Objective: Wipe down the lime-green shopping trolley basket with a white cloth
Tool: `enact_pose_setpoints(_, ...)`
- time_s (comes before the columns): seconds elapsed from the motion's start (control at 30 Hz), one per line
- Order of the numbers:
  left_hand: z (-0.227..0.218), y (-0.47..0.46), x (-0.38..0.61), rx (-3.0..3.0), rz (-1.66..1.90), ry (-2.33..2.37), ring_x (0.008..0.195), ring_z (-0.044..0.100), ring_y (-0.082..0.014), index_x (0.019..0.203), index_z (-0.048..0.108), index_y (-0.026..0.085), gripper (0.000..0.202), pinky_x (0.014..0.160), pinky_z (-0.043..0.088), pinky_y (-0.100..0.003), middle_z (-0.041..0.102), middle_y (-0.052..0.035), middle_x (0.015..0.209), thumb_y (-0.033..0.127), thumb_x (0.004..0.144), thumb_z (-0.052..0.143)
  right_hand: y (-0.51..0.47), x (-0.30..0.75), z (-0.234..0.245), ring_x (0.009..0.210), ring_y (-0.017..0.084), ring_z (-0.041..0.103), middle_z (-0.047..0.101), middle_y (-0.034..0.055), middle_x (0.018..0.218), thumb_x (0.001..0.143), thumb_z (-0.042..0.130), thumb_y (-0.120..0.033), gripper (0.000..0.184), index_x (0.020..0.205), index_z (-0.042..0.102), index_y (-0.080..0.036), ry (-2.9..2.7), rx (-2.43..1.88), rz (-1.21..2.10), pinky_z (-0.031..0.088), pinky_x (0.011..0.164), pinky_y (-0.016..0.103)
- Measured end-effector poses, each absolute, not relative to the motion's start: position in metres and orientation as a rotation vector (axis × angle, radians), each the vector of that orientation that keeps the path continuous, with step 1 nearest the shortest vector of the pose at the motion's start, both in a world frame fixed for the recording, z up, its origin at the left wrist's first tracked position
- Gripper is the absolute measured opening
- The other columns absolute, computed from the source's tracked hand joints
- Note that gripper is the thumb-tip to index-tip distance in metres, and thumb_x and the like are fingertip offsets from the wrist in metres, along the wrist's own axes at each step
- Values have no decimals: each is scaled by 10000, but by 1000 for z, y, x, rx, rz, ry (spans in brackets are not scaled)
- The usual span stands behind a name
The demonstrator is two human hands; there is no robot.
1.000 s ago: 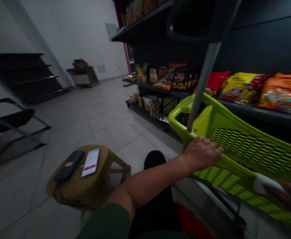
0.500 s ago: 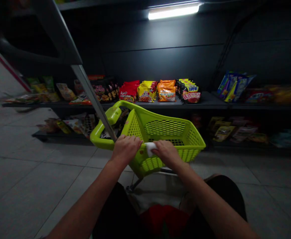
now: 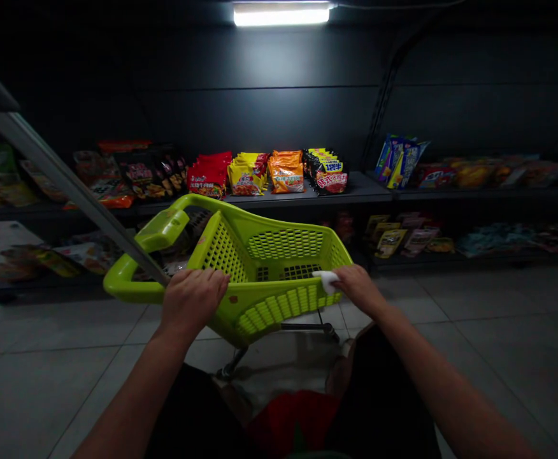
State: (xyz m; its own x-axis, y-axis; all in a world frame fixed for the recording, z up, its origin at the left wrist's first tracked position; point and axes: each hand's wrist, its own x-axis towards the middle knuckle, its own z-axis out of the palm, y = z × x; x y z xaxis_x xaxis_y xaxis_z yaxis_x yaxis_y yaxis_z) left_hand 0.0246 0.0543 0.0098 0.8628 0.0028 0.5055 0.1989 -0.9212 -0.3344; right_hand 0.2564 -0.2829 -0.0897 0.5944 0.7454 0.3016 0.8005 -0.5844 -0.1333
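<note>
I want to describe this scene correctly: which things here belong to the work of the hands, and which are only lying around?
Work of the hands:
left hand on the rim of the lime-green plastic shopping cart
right hand holding a white cloth to it

Only around:
snack packets on the dark shelf
ceiling light

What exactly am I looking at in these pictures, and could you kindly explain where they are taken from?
All these pictures come from one camera worn on a person's head, looking forward and down, so the two bare arms are the wearer's own; no machine is involved. The left hand rests on the rim of a lime-green plastic shopping basket, which sits on a wheeled frame with a long metal pole. The right hand holds a small white cloth or tissue at the rim. Ahead, dark shelves carry bright food packets.
</note>
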Motion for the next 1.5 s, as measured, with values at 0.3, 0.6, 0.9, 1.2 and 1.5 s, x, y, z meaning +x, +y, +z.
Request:
enact_pose_setpoints(0.3,8,42,45,-2616,-729,-155,702,596,-209,770,588,233,339,769,338,-394,662,-18,695,296,1034,383,-184,195,-73,1023,244,603,705,92,1106,996,584,-354,284,1225,626,-191,-1441,-2366,-364,397,978,387)
enact_pose_setpoints(0.6,10,46,58,-2654,-732,-183,682,601,-222,767,581,225,380,749,329,-399,677,-37,710,331,1046,346,-149,184,-76,1000,238,571,686,83,1082,1048,476,-367,334,1332,572,-220,-1450,-2316,-473,376,908,369)
enact_pose_setpoints(0.9,3,47,68,-2668,-749,-186,675,580,-225,756,582,229,377,738,320,-398,655,-24,682,341,1038,359,-312,267,-104,1117,250,592,719,89,1141,1027,482,-256,249,1180,673,-209,-1035,-2602,-469,217,1158,476)
enact_pose_setpoints(1.2,7,40,65,-2641,-723,-155,717,612,-224,806,601,230,366,759,325,-404,676,-26,719,323,1054,348,-134,173,-74,1098,214,601,701,72,1235,1036,505,-332,372,1399,550,-263,-1359,-2196,-485,368,1017,367)
enact_pose_setpoints(1.5,26,31,42,-2725,-433,54,830,680,-236,913,665,224,244,792,417,-378,723,-35,833,304,1020,461,-257,238,-130,1288,242,552,690,68,1291,984,520,-230,352,1304,662,-273,-1013,-2076,-755,278,1181,491)
